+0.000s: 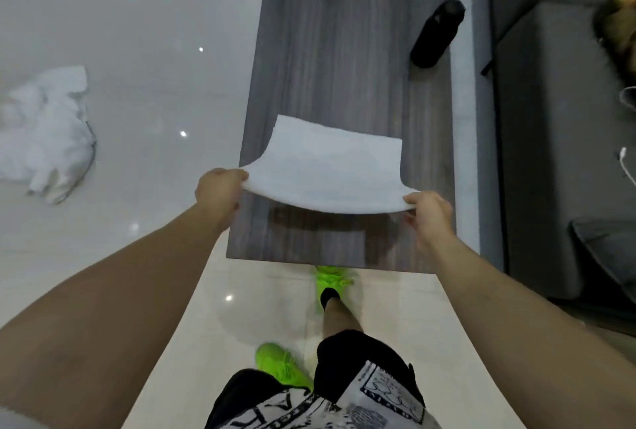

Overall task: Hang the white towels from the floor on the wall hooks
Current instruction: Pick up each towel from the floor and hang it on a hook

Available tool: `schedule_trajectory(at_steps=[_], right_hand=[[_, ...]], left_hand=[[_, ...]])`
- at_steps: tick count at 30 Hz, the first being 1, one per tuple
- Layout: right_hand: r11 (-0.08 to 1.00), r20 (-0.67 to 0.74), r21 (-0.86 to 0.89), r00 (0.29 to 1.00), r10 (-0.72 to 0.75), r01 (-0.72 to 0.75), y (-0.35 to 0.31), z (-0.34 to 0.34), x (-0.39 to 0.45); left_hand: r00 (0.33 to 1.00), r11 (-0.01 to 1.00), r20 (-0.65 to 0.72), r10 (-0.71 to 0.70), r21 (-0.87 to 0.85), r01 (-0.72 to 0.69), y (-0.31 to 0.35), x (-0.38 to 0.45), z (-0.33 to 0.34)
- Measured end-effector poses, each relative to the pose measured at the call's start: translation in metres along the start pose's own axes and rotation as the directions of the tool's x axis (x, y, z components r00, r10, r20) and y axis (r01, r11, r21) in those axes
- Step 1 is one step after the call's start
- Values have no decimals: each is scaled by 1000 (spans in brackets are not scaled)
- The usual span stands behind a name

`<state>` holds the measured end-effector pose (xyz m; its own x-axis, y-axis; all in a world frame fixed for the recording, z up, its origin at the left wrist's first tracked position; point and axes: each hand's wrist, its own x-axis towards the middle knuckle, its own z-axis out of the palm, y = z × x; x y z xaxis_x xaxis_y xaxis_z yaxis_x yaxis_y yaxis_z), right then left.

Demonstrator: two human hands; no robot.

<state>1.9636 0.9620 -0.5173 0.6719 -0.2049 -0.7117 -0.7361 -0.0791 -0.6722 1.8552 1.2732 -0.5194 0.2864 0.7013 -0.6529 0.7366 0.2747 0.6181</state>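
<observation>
Over the grey table (344,50), our left hand (220,193) and right hand (430,215) each pinch a corner of a white towel (330,167); a black bottle (435,34) lies beyond. More crumpled towels (44,129) sit on the floor (155,67) to the left; the print on our shorts (378,394) is unreadable.

Even, fairly bright indoor light falls from overhead, throwing pinpoint glare spots on the glossy floor (144,91) and a soft shadow beneath the held towel (327,167) onto the grey counter (344,50). Wide-angle distortion bows the counter's edges and stretches both forearms toward the lower corners. Motion blur smears the green shoes (332,279) and the upper right corner; the black bottle (435,34) is soft-edged. The crumpled white heap (44,132) at left is nearly overexposed, losing fold detail
</observation>
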Motion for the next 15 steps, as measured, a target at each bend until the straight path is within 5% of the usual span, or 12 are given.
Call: schedule_trajectory(at_steps=[6,10,15], right_hand=[[922,47,-94,926,-373,376,-95,7,-106],[861,169,-33,852,-496,508,-144,21,-189],[712,349,62,653,-672,700,-186,56,-297]], left_hand=[[951,938,-89,297,-156,-308,85,-77,-111],[891,836,-156,427,-306,-455,126,-130,-200],[767,674,-279,578,-366,-642,137,-181,-323]])
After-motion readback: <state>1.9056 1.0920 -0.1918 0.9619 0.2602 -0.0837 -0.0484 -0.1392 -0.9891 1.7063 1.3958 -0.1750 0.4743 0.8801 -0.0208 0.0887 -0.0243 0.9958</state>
